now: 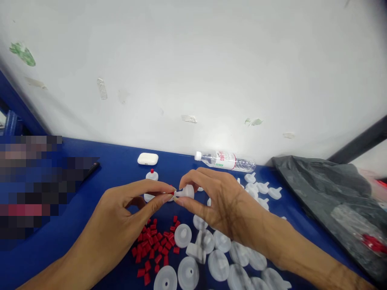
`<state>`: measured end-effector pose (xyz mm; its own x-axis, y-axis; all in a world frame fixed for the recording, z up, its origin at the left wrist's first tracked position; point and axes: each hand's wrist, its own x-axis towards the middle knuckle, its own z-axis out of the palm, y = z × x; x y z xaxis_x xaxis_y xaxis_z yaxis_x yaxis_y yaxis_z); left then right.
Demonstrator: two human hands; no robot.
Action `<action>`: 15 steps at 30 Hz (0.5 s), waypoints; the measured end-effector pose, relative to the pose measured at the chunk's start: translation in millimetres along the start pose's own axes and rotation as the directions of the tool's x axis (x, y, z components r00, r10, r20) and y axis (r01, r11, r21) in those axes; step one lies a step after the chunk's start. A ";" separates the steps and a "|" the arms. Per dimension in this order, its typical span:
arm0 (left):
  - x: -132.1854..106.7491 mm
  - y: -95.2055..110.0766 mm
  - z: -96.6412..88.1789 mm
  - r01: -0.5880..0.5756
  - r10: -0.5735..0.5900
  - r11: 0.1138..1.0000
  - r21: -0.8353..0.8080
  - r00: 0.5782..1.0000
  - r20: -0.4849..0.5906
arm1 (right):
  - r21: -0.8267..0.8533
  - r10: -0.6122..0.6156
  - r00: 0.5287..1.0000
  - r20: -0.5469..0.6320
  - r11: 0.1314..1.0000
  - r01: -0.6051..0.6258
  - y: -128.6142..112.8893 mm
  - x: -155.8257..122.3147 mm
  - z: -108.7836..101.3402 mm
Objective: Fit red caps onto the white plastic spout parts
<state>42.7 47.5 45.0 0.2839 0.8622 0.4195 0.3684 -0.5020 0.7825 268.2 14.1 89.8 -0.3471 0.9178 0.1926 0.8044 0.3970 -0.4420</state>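
Note:
Over the middle of the blue table my two hands meet. My left hand (pixel 123 213) pinches a small red cap (pixel 172 193) between thumb and index finger; most of the cap is hidden by the fingertips. With my right hand (pixel 211 193) I hold a translucent white spout lid (pixel 188 191), its narrow tip turned left against the red cap. How far the cap sits over the tip I cannot tell. Behind my left hand stands a white spout lid with a red cap on its tip (pixel 152 175). Loose red caps (pixel 155 241) lie piled below my hands.
Many white spout lids (pixel 218 265) spread over the blue table (pixel 111 161) at front and right. A clear bottle (pixel 225 160) lies along the white wall. A white rounded case (pixel 148 158) sits behind. A dark plastic bag (pixel 326 193) is at right; a blurred area covers the left.

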 end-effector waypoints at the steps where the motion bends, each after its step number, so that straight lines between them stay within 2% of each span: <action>1: 0.4 -0.6 -0.4 0.001 -0.001 1.000 -0.004 1.000 -0.003 | 0.036 0.000 1.000 -0.013 0.999 0.001 0.7 0.1 -0.7; 6: 3.0 -5.4 -1.3 0.044 -0.043 0.998 -0.054 0.999 0.025 | 0.136 -0.028 0.997 -0.073 0.990 0.038 2.5 3.0 -1.1; 9: 2.6 -9.4 -0.3 0.055 -0.053 0.997 -0.058 0.998 0.040 | 0.160 -0.087 0.987 -0.137 0.981 0.109 5.0 4.8 -0.9; 12: -0.4 -12.1 1.1 -0.021 0.019 0.999 0.035 0.999 0.046 | 0.125 -0.135 0.976 -0.171 0.980 0.157 8.5 3.4 -0.4; 15: -4.3 -13.1 0.9 -0.154 0.141 0.972 0.177 0.987 0.082 | 0.097 -0.181 0.967 -0.180 0.975 0.201 9.5 0.4 2.7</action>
<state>37.5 50.3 32.6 0.4050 0.7742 0.4863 0.4709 -0.6326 0.6149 274.4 18.3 83.3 -0.3947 0.8151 0.4240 0.6675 0.5715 -0.4774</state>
